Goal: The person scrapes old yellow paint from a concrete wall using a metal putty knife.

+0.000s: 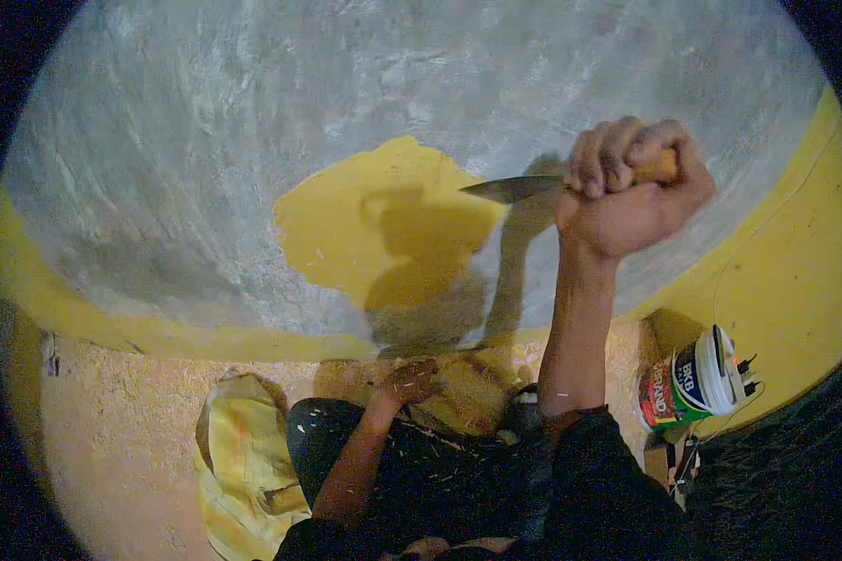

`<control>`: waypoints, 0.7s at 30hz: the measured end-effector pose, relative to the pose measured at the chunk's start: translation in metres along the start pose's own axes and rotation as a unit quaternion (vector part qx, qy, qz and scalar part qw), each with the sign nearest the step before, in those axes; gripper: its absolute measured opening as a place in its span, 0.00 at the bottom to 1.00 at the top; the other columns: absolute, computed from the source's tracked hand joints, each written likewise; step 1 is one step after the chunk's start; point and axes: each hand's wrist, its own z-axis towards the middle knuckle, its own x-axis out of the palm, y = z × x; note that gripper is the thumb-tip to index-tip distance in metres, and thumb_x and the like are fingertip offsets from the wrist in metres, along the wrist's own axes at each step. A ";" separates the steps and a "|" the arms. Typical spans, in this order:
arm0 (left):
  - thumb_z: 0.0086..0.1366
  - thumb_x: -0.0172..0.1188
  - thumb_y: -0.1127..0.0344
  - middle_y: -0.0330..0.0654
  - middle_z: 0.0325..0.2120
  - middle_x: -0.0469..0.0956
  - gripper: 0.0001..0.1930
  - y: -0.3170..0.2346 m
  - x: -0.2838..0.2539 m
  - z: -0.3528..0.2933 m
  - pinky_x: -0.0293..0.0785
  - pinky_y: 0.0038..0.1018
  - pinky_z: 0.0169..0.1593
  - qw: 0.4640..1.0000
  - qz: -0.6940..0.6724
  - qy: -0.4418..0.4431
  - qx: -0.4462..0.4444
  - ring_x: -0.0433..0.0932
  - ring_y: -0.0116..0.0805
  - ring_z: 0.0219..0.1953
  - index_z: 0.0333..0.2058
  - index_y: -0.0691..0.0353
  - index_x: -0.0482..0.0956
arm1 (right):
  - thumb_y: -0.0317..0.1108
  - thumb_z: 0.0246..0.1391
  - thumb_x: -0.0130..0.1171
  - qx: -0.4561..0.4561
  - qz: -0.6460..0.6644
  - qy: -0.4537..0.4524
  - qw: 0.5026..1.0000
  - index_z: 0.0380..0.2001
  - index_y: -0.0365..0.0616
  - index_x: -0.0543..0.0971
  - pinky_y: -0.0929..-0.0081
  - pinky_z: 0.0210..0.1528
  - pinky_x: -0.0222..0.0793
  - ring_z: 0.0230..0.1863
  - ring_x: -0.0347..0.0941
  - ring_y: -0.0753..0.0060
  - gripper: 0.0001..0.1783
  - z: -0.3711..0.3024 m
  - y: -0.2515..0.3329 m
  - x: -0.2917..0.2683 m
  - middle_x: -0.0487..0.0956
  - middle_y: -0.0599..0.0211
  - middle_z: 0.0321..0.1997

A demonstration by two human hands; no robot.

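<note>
My right hand [632,187] is closed in a fist around the yellowish handle of a knife [515,190], raised in front of the wall. The dark, pointed blade aims left, its tip over the right edge of a yellow paint patch [332,220]. Around that patch the wall [196,131] is bare, streaky grey. Whether the blade touches the surface is not clear. My left hand [409,381] is low by my lap, near the foot of the wall. Shadow and blur hide its fingers.
A white paint bucket [716,369] with a coloured label stands at the right, chargers and cables beside it. A yellow, stained sack [248,458] lies left of my leg. Pale flakes litter the floor [126,421] and my dark clothes. Yellow wall [795,243] continues at the right.
</note>
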 end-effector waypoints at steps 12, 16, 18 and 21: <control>0.56 0.49 0.52 0.41 0.51 0.65 0.20 0.017 0.032 -0.001 0.58 0.33 0.56 0.954 -0.247 -0.159 0.061 0.62 0.40 0.54 0.47 0.49 0.69 | 0.44 0.53 0.30 -0.110 0.192 0.144 0.965 0.13 0.47 0.60 0.81 0.07 0.45 0.05 0.45 0.81 0.20 0.007 0.024 -0.034 0.54 0.73 0.06; 0.57 0.49 0.55 0.40 0.50 0.66 0.18 0.057 0.058 0.032 0.59 0.34 0.56 0.977 -0.138 -0.154 0.059 0.62 0.39 0.54 0.46 0.49 0.70 | 0.44 0.53 0.32 -0.037 0.075 0.144 0.986 0.14 0.51 0.61 0.82 0.08 0.45 0.06 0.46 0.81 0.18 -0.005 0.003 -0.010 0.56 0.75 0.06; 0.57 0.49 0.57 0.40 0.50 0.66 0.17 0.074 0.075 0.049 0.59 0.34 0.56 0.981 -0.075 -0.162 0.072 0.62 0.39 0.54 0.46 0.49 0.70 | 0.45 0.53 0.33 -0.012 0.219 0.139 0.966 0.14 0.51 0.62 0.82 0.09 0.46 0.07 0.47 0.80 0.18 -0.004 -0.001 -0.018 0.57 0.75 0.07; 0.57 0.49 0.59 0.40 0.50 0.66 0.18 0.046 0.074 0.019 0.59 0.33 0.56 0.972 -0.097 -0.188 0.104 0.63 0.38 0.53 0.47 0.49 0.69 | 0.47 0.54 0.34 0.061 0.473 0.096 0.874 0.14 0.52 0.62 0.82 0.10 0.48 0.08 0.48 0.79 0.19 -0.012 0.001 -0.047 0.57 0.75 0.07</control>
